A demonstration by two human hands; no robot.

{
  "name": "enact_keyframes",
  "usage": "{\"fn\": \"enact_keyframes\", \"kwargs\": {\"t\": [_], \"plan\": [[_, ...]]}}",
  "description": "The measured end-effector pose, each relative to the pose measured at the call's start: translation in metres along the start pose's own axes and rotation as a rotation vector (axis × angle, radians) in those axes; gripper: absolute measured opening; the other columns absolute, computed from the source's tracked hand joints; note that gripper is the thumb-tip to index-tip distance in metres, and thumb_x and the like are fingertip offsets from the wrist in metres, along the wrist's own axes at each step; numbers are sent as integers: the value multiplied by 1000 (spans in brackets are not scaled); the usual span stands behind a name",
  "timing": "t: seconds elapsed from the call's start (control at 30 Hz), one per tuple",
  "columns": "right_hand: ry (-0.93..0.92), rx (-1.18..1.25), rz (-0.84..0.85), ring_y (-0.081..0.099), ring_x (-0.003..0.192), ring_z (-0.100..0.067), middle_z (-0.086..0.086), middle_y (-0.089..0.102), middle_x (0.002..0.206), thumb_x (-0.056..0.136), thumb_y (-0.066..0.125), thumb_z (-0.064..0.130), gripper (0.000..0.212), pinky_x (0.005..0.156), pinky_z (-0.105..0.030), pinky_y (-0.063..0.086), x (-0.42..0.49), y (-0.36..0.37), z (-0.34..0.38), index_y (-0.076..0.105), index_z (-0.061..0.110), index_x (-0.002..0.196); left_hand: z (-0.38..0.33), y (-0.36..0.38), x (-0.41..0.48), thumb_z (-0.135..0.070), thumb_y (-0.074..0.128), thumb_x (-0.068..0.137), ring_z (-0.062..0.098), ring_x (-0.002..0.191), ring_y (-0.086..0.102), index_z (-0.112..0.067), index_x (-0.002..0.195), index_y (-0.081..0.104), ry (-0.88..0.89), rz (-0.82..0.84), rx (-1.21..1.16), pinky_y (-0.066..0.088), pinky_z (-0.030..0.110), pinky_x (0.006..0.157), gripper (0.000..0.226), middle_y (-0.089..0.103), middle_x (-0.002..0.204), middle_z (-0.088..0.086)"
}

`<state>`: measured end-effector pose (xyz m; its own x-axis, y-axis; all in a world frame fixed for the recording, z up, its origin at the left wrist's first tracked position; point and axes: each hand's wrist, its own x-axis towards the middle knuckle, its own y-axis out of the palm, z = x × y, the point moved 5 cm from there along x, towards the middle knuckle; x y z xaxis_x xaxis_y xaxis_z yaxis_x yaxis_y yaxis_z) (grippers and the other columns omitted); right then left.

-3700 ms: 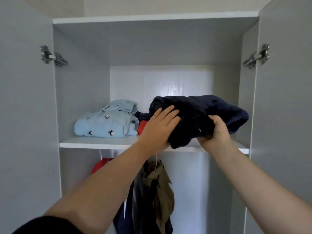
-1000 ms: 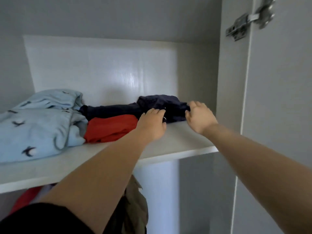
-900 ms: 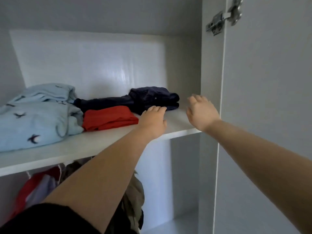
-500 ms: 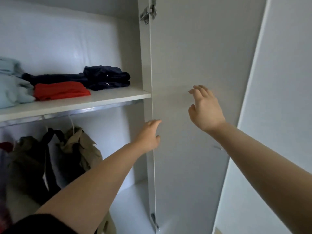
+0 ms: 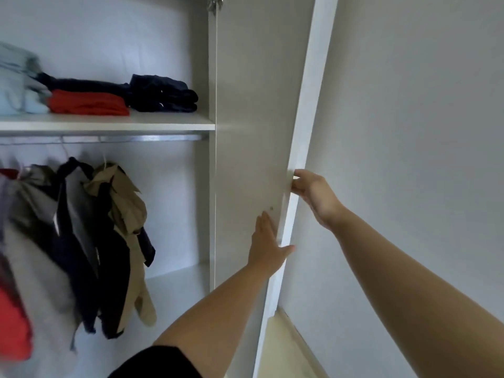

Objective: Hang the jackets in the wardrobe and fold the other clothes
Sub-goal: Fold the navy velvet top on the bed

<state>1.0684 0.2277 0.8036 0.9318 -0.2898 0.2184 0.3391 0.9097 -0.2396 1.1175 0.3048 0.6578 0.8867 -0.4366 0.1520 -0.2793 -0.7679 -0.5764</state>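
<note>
I have the wardrobe door (image 5: 251, 132) in hand at 3 o'clock of the frame. It's a stiff flat panel, likely light on its hinge, best taken at the free edge. My right hand (image 5: 313, 195) curls round that edge; my left hand (image 5: 268, 241) lies flat and wide on the inner face. Jackets (image 5: 81, 227), soft and limp, hang from the rail (image 5: 150, 138) at 8 o'clock; I cannot count them exactly, blurred. Folded clothes (image 5: 161, 94) sit on the shelf (image 5: 109, 124) at 10 o'clock: four visible piles.
</note>
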Motion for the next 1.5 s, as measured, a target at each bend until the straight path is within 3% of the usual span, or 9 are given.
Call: {"fn": "enact_keyframes", "kwargs": {"t": [0.07,0.13,0.2,0.27,0.43,0.57,0.77,1.2,1.5], "plan": [[-26,58,114,66,104,-13,-3,73,104,87,37,14,39,106,-30,39,-6,20,8,72,14,103,13,-19,-9,-33,66,86,25,136,36,-15,152,9,-34,-183,17,37,38,109,89,23,156,3],[-62,88,159,65,108,-13,0,71,111,86,41,14,36,106,-29,39,-7,27,15,70,17,107,19,-35,-13,-21,59,87,27,104,61,-18,139,37,-45,-334,11,53,37,86,57,56,128,1],[-80,46,220,61,112,-11,1,67,119,89,44,6,34,106,-27,40,-11,70,15,68,15,112,50,-70,-37,-15,55,85,22,75,61,-15,115,56,-99,-441,41,51,30,64,30,63,87,-4],[-138,-201,162,53,117,-4,7,61,124,90,47,3,32,102,-19,34,-9,86,9,67,18,110,67,-86,-45,-15,53,86,22,69,60,-8,92,62,-111,-421,18,51,33,60,13,61,72,0],[-347,-598,353,53,109,-15,-2,55,119,96,49,9,24,92,-15,34,8,212,-3,65,14,113,139,-189,-52,-26,52,93,19,81,62,-10,93,61,-212,-426,79,56,34,75,18,63,87,3],[-439,-605,347,57,98,-16,-1,60,105,92,56,7,18,89,-19,42,48,296,13,70,12,102,195,-251,-37,-24,57,90,20,90,63,-10,98,63,-251,-435,-40,54,39,83,17,67,97,4],[-438,-578,352,58,68,-1,18,60,68,83,65,7,12,77,-22,52,116,376,18,74,12,77,261,-314,12,-22,58,91,12,89,62,-17,103,61,-259,-426,-136,50,25,74,14,65,97,-4],[-371,-459,134,58,85,-19,2,64,88,87,58,5,15,78,-36,49,193,460,0,69,13,82,338,-374,101,-25,54,93,15,75,59,-14,91,54,-218,-395,-101,45,27,62,11,60,82,-2],[-451,-410,101,49,72,3,20,53,77,89,61,13,12,64,-4,34,230,477,-16,67,21,83,356,-383,132,-18,54,94,-5,57,51,-17,83,52,-259,-439,-183,37,8,51,12,54,72,-6]]}}
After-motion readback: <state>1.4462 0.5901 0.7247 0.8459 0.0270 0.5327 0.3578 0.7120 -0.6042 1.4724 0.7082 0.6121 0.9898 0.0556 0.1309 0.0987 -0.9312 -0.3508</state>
